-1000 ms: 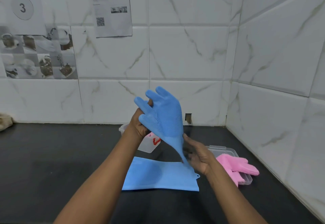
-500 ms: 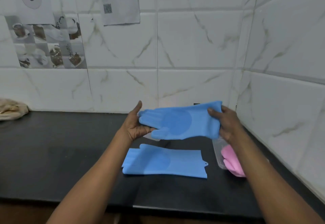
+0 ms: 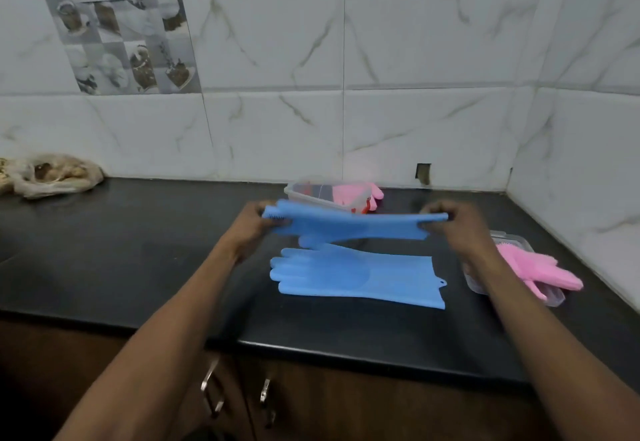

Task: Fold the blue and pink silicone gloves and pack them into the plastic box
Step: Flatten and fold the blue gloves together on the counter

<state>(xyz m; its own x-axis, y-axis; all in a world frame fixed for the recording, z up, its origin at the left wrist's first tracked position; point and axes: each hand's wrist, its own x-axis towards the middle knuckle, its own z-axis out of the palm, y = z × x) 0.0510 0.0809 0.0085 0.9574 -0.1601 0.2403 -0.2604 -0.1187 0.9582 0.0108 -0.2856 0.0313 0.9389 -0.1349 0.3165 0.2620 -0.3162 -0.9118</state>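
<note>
Now the left hand (image 3: 258, 224) pinches the finger end of a blue glove (image 3: 346, 227), held level over its twin (image 3: 356, 278) lying flat on the counter (image 3: 138, 267), with the box (image 3: 308, 194) just behind. The right hand (image 3: 450, 222) grips the cuff, and a pink glove (image 3: 536, 267) lies further right.

Both forearms extended forward, left hand (image 3: 257, 221) gripping, right hand (image 3: 452, 223) gripping

The black counter (image 3: 156, 250) holds a flat blue glove (image 3: 356, 276) in the middle, a clear box (image 3: 311, 195) by its back edge and a bag (image 3: 52, 174) in the back left corner.
</note>
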